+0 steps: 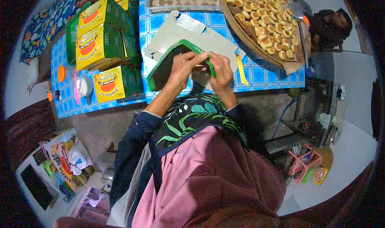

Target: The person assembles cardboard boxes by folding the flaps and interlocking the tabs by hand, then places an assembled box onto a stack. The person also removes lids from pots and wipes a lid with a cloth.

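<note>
A partly folded cardboard box [174,32] lies at the table's front edge, its pale grey inside facing up and its green-edged side raised toward me. My left hand [183,69] is closed, thumb and fingers pinching the green edge near a corner. Close beside it, my right hand [221,70] grips the same green edge, fingers bent round it. The fingertips of both hands nearly meet there. Below the raised side, the box's dark inner face is partly hidden by my left hand and wrist. A yellow strip [242,69] hangs near the box, right of my right hand.
Several yellow and green boxes [98,47] are stacked at left on the blue checked tablecloth [276,77]. A round woven tray [236,29] of small browned pastries stands at right. A shallow tray [184,8] sits behind. A white cup [83,86] stands near the left front edge.
</note>
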Tool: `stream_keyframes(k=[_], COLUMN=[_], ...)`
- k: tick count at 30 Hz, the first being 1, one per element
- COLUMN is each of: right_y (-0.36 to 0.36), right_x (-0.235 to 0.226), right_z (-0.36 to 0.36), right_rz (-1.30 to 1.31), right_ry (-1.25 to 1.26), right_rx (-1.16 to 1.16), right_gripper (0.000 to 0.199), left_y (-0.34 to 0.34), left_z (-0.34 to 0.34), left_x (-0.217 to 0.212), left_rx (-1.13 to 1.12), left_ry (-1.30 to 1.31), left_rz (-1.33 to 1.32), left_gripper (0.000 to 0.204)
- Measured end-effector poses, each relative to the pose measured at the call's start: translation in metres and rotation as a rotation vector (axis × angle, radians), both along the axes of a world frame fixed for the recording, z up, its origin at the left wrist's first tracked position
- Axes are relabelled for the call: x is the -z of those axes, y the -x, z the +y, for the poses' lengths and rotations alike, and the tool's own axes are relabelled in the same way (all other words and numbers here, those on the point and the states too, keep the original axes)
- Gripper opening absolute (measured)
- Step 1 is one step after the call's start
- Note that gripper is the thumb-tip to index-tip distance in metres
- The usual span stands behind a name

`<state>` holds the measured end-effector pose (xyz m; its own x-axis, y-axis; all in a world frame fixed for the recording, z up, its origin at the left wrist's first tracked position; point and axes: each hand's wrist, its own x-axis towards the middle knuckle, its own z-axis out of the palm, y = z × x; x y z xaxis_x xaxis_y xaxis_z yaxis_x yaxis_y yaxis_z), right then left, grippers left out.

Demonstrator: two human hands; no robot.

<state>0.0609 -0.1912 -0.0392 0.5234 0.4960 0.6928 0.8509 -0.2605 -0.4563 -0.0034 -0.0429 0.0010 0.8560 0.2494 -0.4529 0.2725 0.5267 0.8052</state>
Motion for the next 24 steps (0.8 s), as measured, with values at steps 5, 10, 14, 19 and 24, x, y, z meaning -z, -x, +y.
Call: stream_keyframes(k=[5, 10, 14, 19, 24], right_y=[0.011, 0.020, 0.028, 0.032, 0.028], right_x=[-0.007, -0.005, -0.027, -0.024, -0.039], right_z=[-0.017, -0.040, -0.037, -0.030, -0.017], right_rz=[0.027, 0.244, 0.474, 0.244, 0.108], right_ry=[0.070, 0.055, 0.039, 0.117, 0.244], right_rx=[0.008, 0.030, 0.099, 0.061, 0.003], right_gripper=[0.035, 0.034, 0.025, 0.024, 0.018], left_y=[0.001, 0.009, 0.006, 0.010, 0.020], left_z=[-0.005, -0.002, -0.008, -0.015, -0.025], left_x=[0.024, 0.051, 0.043, 0.030, 0.025], left_rx=[-0.065, -0.048, 0.024, 0.043, 0.008], left_ry=[0.081, 0.125, 0.145, 0.136, -0.022], left_rz=[0.050, 0.057, 0.093, 0.068, 0.110], left_gripper=[0.010, 0.011, 0.009, 0.009, 0.009])
